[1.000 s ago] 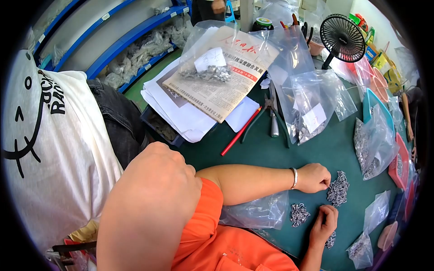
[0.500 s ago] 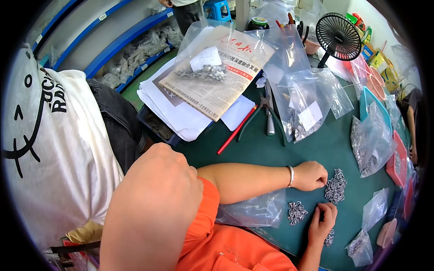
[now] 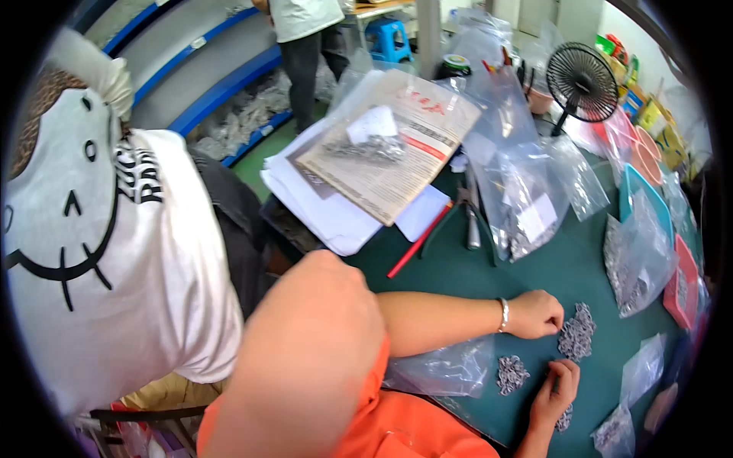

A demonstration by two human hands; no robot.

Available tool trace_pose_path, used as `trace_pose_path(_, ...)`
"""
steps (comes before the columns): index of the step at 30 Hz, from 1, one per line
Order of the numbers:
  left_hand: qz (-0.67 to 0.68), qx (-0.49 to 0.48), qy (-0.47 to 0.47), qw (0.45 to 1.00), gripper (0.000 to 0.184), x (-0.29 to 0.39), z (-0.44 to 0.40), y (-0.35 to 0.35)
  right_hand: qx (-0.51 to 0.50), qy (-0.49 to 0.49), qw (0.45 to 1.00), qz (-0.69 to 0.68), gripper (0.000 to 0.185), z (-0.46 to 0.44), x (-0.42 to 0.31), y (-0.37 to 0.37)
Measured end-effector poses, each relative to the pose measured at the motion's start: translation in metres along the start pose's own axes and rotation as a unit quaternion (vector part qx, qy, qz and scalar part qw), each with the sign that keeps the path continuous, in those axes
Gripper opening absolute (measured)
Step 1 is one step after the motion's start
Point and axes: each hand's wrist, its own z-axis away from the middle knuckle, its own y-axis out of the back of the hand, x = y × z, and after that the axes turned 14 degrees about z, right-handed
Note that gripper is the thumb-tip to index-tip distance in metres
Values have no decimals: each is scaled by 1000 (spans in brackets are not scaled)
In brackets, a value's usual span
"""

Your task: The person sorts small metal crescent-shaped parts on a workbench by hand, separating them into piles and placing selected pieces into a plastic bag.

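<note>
My left hand (image 3: 536,314), with a silver bracelet at the wrist, is closed beside a larger pile of small grey metal pieces (image 3: 576,333) on the green table (image 3: 450,276). Below it my right hand (image 3: 557,389) has its fingers curled in; what it may hold is too small to tell. A smaller metal pile (image 3: 511,375) lies between my right hand and a clear plastic bag (image 3: 443,368). More metal pieces (image 3: 564,418) show partly behind my right hand.
Papers and a newspaper (image 3: 366,179), pliers (image 3: 466,200), a red pencil (image 3: 418,240), filled bags (image 3: 534,217), trays (image 3: 679,286) and a fan (image 3: 582,82) surround the work area. A person in white (image 3: 153,252) is at left; another stands behind. Blurred bare skin (image 3: 305,351) looms close.
The view has shifted, so the table things appear lower and farther right. More of the person in the background shows. Both my hands remain by the metal pieces.
</note>
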Motion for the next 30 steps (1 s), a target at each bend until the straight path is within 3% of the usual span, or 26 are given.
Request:
trace_pose_path(5,19,-3,32,999,10,1,2,3,25,-21,999,-40,14,5,2,-3)
trace_pose_path(7,-32,2,-38,999,11,-6,0,1,4,-2,999,-44,19,-1,-7,0)
trace_pose_path(9,-38,-15,36,999,15,15,2,13,-38,-3,998,-41,21,-3,-3,-3)
trace_pose_path(13,-76,-25,12,997,13,25,1,17,14,13,1000,22,19,-12,-8,-5)
trace_pose_path(16,9,-26,95,995,11,22,1,12,64,-37,997,8,17,-9,2,-4)
trace_pose_path(23,-4,-41,116,992,12,31,1,17,56,-132,990,7,14,-8,8,10)
trace_pose_path(30,5,-39,110,993,12,30,2,17,-32,-53,995,83,17,-8,-3,-1)
